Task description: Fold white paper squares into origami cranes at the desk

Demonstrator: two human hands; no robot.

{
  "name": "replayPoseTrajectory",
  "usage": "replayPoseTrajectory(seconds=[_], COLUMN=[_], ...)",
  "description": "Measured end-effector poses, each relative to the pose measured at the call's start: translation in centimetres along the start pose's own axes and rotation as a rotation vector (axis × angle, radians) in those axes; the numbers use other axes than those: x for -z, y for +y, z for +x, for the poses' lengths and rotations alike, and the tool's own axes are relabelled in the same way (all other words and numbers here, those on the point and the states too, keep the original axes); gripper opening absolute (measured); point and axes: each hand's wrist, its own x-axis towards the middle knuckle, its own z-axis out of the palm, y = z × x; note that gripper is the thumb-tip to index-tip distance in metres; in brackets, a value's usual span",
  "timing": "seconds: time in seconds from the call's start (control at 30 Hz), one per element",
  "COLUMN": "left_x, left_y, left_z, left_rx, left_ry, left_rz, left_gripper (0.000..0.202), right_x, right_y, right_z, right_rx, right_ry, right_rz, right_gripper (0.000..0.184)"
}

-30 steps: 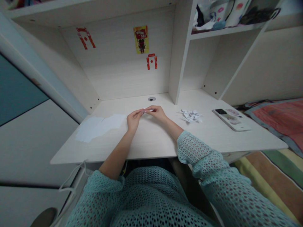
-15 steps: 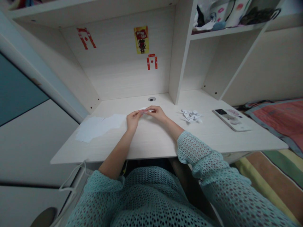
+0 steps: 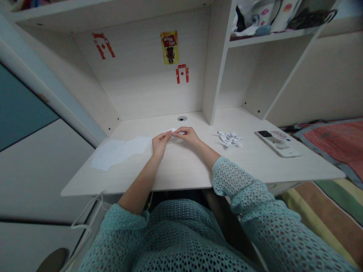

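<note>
I sit at a cream desk unit (image 3: 159, 87) in a bedroom, its tabletop (image 3: 181, 170) running out from under a shelf (image 3: 272, 37) that holds bags and patterned items. To the right, a striped blanket (image 3: 320, 211) and a red quilt (image 3: 331, 141) lie on a bed beside the desk. Red paper cutouts (image 3: 182, 74) and a yellow sticker (image 3: 169, 47) decorate the back panel above a round cable hole (image 3: 182, 118).

Two overlapping white sheets (image 3: 120, 153) lie on the tabletop to the left of my hands. To the right are a heap of creased paper (image 3: 228, 138) and, farther out, a phone (image 3: 277, 144) in a pale case, lying flat.

My forearms reach out from a teal mesh sweater (image 3: 241, 189). My left hand (image 3: 160, 145) and right hand (image 3: 188, 136) meet near the middle of the tabletop, close together above its surface, fingertips pinching a small paper strip (image 3: 171, 132) from either end. The strip is mostly hidden by my fingers, and its shape is too small to make out.
</note>
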Motion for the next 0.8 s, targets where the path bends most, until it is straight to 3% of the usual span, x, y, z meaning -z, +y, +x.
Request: replayPoseTrajectory(seconds=[0.6,0.8], left_x=[0.1,0.4], left_y=[-0.4,-0.4], left_z=[0.0,0.4], left_rx=[-0.038,-0.072], left_ry=[-0.023,0.089], left_rz=[0.046,-0.023], left_gripper=[0.030,0.029], right_x=[-1.0,-1.0], right_y=[0.5,0.5], right_z=[-0.3,-0.1], right_rx=[-0.043,-0.111], right_ry=[0.078,0.143], right_rz=[0.034,0.167], right_gripper=[0.027,0.028])
